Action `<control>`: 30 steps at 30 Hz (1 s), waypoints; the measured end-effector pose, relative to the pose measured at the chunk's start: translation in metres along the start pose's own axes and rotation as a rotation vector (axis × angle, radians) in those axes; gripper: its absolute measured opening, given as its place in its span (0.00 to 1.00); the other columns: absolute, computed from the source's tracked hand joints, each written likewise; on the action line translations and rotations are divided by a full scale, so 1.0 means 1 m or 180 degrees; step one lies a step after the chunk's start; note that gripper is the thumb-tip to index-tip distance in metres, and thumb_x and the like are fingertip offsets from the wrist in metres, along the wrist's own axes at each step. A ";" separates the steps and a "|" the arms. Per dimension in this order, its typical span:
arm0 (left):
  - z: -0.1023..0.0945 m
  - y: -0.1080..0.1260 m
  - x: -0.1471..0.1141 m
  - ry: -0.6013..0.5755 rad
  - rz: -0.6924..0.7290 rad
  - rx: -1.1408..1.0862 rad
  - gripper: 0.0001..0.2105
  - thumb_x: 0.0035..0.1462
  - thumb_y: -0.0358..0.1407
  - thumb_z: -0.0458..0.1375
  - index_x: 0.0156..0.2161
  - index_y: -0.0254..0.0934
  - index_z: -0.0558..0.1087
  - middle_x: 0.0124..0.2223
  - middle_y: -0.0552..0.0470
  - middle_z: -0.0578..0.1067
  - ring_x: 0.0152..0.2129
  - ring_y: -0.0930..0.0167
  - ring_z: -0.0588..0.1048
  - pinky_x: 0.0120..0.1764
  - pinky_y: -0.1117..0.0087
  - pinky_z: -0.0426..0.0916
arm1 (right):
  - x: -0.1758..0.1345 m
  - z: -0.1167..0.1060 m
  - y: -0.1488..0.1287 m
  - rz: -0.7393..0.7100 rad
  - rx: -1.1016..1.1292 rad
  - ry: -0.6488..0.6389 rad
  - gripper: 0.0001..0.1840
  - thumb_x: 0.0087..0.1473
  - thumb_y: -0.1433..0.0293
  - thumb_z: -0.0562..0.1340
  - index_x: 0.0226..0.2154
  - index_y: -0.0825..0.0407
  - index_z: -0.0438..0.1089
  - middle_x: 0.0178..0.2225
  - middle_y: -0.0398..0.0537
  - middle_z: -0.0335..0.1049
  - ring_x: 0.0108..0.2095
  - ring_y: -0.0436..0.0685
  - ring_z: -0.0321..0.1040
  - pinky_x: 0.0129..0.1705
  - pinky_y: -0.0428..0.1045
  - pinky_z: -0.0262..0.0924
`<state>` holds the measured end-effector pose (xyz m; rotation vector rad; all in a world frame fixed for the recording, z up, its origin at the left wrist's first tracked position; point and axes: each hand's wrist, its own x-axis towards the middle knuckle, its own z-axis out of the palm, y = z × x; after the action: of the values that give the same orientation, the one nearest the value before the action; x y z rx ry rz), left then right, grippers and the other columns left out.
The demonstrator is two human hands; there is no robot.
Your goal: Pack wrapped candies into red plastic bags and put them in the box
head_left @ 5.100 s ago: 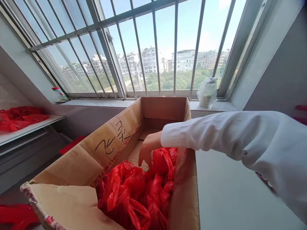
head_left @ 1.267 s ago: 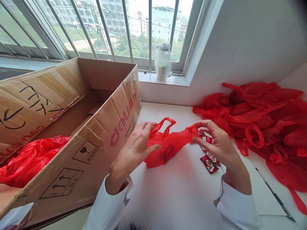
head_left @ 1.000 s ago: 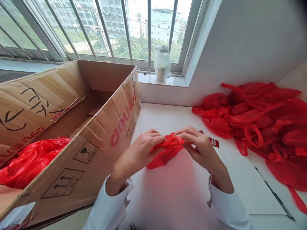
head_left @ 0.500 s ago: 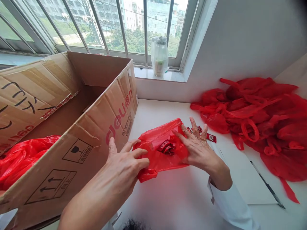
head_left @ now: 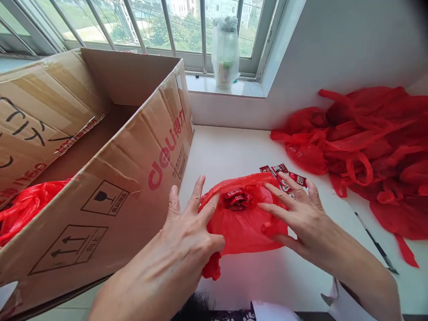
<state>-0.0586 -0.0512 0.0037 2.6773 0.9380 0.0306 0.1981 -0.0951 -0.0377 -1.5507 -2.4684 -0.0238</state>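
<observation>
A thin red plastic bag (head_left: 247, 234) lies on the white table with its mouth open towards me. Several small red-and-black packets (head_left: 236, 199) are in a heap inside it. My left hand (head_left: 187, 232) holds the bag's left side, index and middle fingers stretched out, the others curled on the bunched plastic. At the right side, my right hand (head_left: 301, 218) touches the plastic with its fingers spread and fingertips over the opening. Just behind the bag and partly under the right fingertips lie more loose small packets (head_left: 280, 169).
A tall cardboard box (head_left: 160, 133) stands at the left, with red plastic (head_left: 30, 205) inside. Many red bags (head_left: 368, 133) are piled at the right against the wall. A pen (head_left: 377, 245) lies on white paper. A wrapped jar (head_left: 225, 55) stands on the windowsill.
The bag's mouth has become rounder and the packets inside show more plainly. Both hands have shifted right and a little lower in view. The right hand has moved off the loose packets.
</observation>
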 end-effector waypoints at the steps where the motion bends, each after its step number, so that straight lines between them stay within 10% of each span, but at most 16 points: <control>1: -0.001 0.000 0.001 0.0075 0.0047 -0.0037 0.13 0.41 0.19 0.56 0.22 0.42 0.72 0.52 0.49 0.68 0.64 0.44 0.38 0.49 0.23 0.37 | 0.003 -0.007 -0.006 -0.0118 0.0176 0.0128 0.19 0.56 0.71 0.58 0.51 0.43 0.66 0.58 0.48 0.62 0.63 0.67 0.48 0.61 0.70 0.45; 5: 0.001 -0.004 -0.004 0.0255 0.0141 -0.0083 0.15 0.53 0.23 0.54 0.20 0.42 0.71 0.48 0.50 0.69 0.65 0.54 0.35 0.54 0.28 0.38 | 0.022 -0.003 -0.021 -0.0324 0.0700 -0.0043 0.16 0.60 0.75 0.52 0.46 0.46 0.69 0.48 0.46 0.71 0.49 0.56 0.66 0.49 0.54 0.64; 10: 0.000 -0.014 -0.005 0.0193 0.0056 -0.0063 0.12 0.54 0.27 0.56 0.21 0.43 0.72 0.52 0.52 0.68 0.65 0.52 0.33 0.54 0.28 0.36 | 0.024 0.039 -0.006 0.0171 0.0045 -0.0597 0.04 0.51 0.73 0.64 0.26 0.49 0.72 0.42 0.50 0.72 0.43 0.63 0.65 0.49 0.61 0.61; 14: -0.003 -0.019 0.002 0.0075 0.0107 -0.0079 0.11 0.51 0.28 0.60 0.20 0.42 0.73 0.51 0.52 0.69 0.64 0.48 0.37 0.55 0.29 0.36 | 0.012 0.035 0.010 0.0220 -0.0069 -0.0890 0.16 0.44 0.66 0.70 0.14 0.51 0.66 0.41 0.51 0.72 0.39 0.63 0.65 0.41 0.59 0.62; 23: -0.001 -0.018 0.006 -0.0201 0.0238 -0.0027 0.14 0.54 0.25 0.53 0.23 0.43 0.73 0.50 0.50 0.69 0.66 0.55 0.32 0.59 0.36 0.45 | 0.007 0.035 0.012 0.0394 -0.0023 -0.0825 0.02 0.51 0.69 0.64 0.28 0.51 0.72 0.41 0.54 0.73 0.46 0.65 0.66 0.48 0.59 0.60; 30: -0.001 -0.015 0.010 -0.0151 0.0192 -0.0042 0.13 0.53 0.25 0.55 0.23 0.42 0.73 0.48 0.50 0.69 0.65 0.53 0.33 0.58 0.36 0.48 | 0.019 0.060 0.013 0.0460 -0.0090 -0.0824 0.16 0.53 0.79 0.54 0.38 0.50 0.73 0.40 0.52 0.72 0.46 0.61 0.66 0.52 0.58 0.55</control>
<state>-0.0600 -0.0334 -0.0008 2.6814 0.8397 -0.0134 0.1910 -0.0648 -0.0935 -1.8451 -2.5457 0.1776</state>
